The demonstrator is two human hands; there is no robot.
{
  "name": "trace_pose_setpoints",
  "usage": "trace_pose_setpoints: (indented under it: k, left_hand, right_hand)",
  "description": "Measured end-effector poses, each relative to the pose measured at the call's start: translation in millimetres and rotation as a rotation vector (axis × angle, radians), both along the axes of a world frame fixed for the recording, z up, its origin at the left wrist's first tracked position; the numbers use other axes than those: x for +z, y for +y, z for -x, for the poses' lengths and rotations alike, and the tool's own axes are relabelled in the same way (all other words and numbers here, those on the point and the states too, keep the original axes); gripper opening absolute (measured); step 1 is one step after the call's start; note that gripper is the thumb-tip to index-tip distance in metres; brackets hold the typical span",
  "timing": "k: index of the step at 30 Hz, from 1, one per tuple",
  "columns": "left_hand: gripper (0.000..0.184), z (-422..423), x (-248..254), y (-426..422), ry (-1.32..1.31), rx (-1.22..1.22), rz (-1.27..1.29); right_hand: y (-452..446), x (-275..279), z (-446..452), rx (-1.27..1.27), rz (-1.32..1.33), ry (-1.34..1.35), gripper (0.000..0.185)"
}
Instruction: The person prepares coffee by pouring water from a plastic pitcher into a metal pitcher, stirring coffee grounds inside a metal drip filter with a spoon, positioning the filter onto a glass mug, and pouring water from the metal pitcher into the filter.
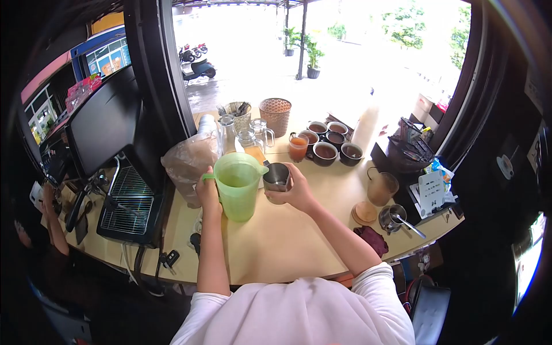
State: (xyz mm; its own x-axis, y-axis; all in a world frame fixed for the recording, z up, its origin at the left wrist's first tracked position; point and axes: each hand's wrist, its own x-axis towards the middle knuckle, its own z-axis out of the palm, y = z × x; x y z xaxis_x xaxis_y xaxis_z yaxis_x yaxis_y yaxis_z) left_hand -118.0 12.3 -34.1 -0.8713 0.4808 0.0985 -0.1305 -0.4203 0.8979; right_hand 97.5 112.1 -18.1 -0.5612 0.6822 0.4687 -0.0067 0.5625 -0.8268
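Observation:
My left hand (209,191) is closed around the handle of a green plastic pitcher (238,198), whose spout points right. Just right of that spout, my right hand (298,191) grips a small metal cup (276,177) with its open top facing up. Pitcher and cup are close together above the table; I cannot tell whether they touch. How much liquid is in either one is unclear. Beyond them stand several dark cups (325,152) filled with brown liquid, beside a glass of orange drink (298,148).
An espresso machine (131,198) and a plastic bag (192,164) stand on the left. Glass mugs (261,133) and a woven basket (275,118) are at the back. To the right are a brown-tinted pitcher (382,187), a metal cup with a spoon (392,218) and a dark cloth (371,240). Another person's arm (54,221) shows far left.

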Motion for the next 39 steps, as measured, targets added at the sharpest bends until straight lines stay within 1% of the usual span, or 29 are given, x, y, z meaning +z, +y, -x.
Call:
trace_pose_setpoints:
  k: [5,7,8,11,16,22,28,39]
  left_hand:
    - [0.028,-5,3,11,0.107,-0.038,-0.001]
    - [0.028,2,-7,21,0.141,-0.048,0.015]
    - [0.029,-1,-4,22,0.163,-0.059,0.017]
    - [0.031,-11,4,24,0.216,-0.073,0.035]
    - [0.033,-12,3,31,0.297,-0.057,0.083]
    - [0.033,-26,15,30,0.274,-0.110,0.084]
    - [0.033,-28,12,36,0.349,-0.116,0.121]
    - [0.037,-31,4,46,0.465,-0.024,0.173]
  right_hand:
    - [2,-8,-13,0.005,0.056,0.057,0.074]
    - [0,-7,-20,-0.020,0.095,0.001,0.074]
    - [-1,-6,-24,-0.033,0.117,-0.028,0.075]
    - [-3,-8,-30,-0.040,0.125,0.014,0.074]
    - [-5,-12,-41,-0.100,0.129,-0.039,0.075]
    - [-5,-18,-51,-0.112,0.135,-0.020,0.076]
    - [-5,-23,-58,-0.130,0.144,-0.031,0.077]
    - [-10,-23,-66,-0.136,0.174,-0.027,0.076]
